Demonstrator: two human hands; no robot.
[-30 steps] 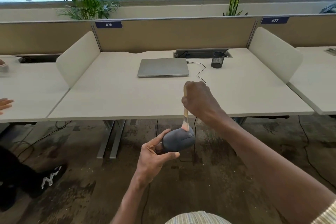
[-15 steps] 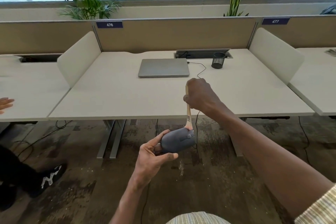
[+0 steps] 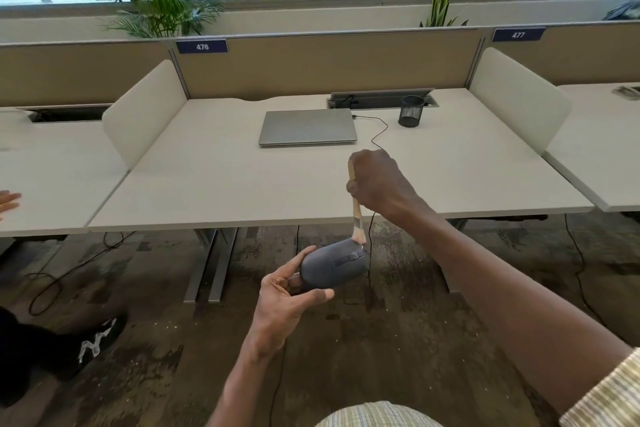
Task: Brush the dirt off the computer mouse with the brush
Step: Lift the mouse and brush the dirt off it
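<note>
Left hand (image 3: 282, 300) holds the mouse (image 3: 332, 269); right hand (image 3: 379, 182) presses the brush (image 3: 356, 215) onto it.

The left hand (image 3: 282, 302) was raised palm-up, thumb and fingers curled in a grip — forearm angled upward. The right hand (image 3: 379, 184) was fisted, knuckles up, arm extended forward.
</note>
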